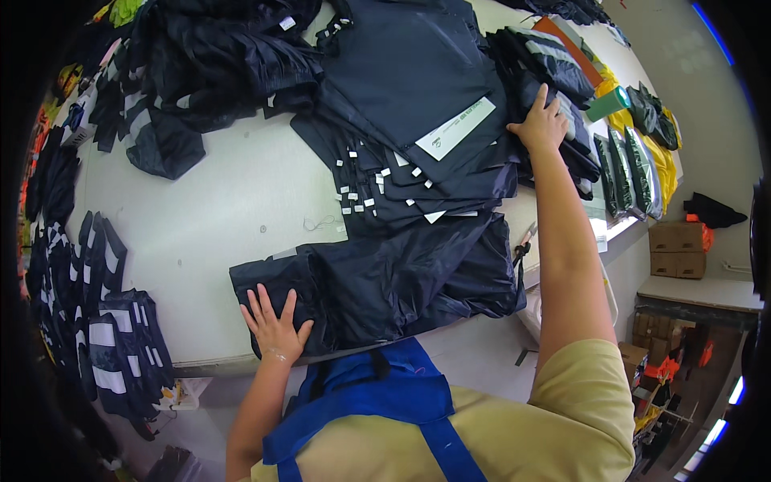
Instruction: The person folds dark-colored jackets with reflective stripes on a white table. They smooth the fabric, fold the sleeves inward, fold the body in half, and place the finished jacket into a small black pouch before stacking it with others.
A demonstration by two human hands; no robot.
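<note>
Black garment (393, 277) along the white table (209, 213)'s near edge, probably light, soft and slippery, best held at its flatter left end; left hand (277, 328) lies flat there, fingers spread; right hand (544, 127) lies open over folded dark clothes (580, 157) farther right.

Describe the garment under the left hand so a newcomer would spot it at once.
Find the white table, then its near edge, by the blue apron. Along that edge lies a dark, shiny garment, the left hand spread on its left end. Unlike the flat dark pile just beyond, topped by a white paper strip, it is creased and stretches sideways.
</note>
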